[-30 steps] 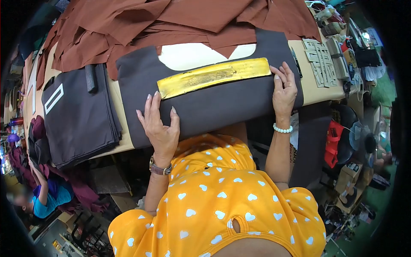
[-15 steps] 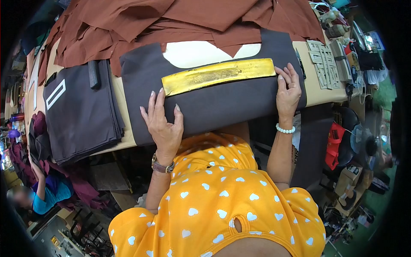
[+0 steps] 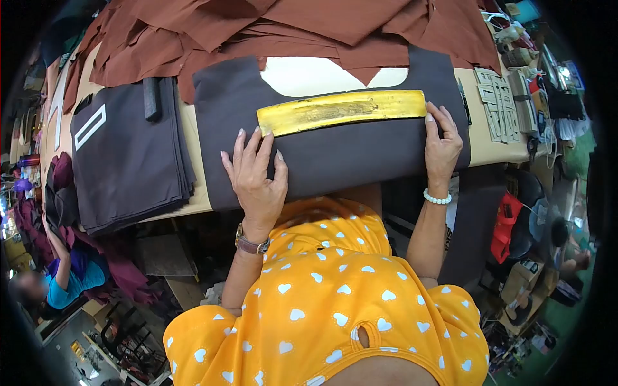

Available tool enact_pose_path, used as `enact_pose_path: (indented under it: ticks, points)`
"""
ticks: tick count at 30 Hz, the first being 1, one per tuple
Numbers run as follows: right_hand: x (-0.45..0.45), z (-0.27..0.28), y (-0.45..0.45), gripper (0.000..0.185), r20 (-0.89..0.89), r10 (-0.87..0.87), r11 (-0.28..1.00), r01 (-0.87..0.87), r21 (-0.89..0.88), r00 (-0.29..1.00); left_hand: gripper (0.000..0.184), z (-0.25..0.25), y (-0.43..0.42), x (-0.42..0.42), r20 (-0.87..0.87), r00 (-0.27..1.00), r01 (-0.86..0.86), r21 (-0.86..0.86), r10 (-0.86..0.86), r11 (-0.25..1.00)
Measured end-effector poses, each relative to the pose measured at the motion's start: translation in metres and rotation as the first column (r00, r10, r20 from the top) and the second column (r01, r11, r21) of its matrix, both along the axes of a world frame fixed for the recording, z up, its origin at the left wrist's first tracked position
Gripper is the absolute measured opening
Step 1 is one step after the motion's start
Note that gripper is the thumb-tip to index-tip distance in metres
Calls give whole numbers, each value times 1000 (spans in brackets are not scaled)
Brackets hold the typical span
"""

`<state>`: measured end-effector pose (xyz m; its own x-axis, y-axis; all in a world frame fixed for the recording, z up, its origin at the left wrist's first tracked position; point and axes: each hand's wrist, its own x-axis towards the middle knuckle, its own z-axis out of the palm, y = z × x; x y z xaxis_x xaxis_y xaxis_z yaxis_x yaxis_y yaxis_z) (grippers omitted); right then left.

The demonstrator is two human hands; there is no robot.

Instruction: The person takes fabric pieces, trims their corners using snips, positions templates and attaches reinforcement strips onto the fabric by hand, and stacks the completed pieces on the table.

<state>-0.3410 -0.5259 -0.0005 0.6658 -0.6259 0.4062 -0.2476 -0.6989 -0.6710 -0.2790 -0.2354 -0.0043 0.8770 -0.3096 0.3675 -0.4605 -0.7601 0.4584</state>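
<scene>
A curved yellow strip (image 3: 341, 110), worn dark along its middle, lies on a layer of dark cloth (image 3: 360, 154) at the table's near edge. My left hand (image 3: 259, 172) is open with its fingers spread, its fingertips at the strip's lower left corner. At the strip's right end is my right hand (image 3: 443, 149), also open, with the fingertips touching or very near the strip's edge. Neither hand is wrapped around anything. Above the strip, a notch in the cloth exposes a cream surface (image 3: 309, 76).
Rust-brown cloth (image 3: 290, 29) is heaped across the back. To the left, a stack of dark cloth (image 3: 132, 167) bears a white rectangular frame (image 3: 90, 127) and a dark bar (image 3: 152, 100). Slotted pale templates (image 3: 497, 106) lie right. Another person (image 3: 74, 276) is at far left.
The view has shifted, so the table and strip appear further right. My right fingertips have slid down along the strip's right end. My left fingers stay at its lower left corner.
</scene>
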Motion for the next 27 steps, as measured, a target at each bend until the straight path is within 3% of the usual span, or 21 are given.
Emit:
enact_pose_path:
  ticks: [15,17,20,23,27]
  points:
    - [0,-3,-2,18,-23,60,994,-61,-91,998,35,-1,-1,1,22,1000,6,-1,-6,1000]
    - [0,-2,-2,18,-41,61,990,-66,-121,997,34,5,-5,0,58,998,-8,73,4,997]
    - [1,1,4,16,-152,4,896,-71,-438,988,34,12,-8,0,108,993,15,258,-45,966]
    - [3,10,8,15,-212,5,816,-127,-564,977,36,16,-9,1,74,994,53,366,-86,929]
    - [0,11,5,21,-283,13,825,-170,-539,959,38,28,-21,0,33,993,87,419,-111,904]
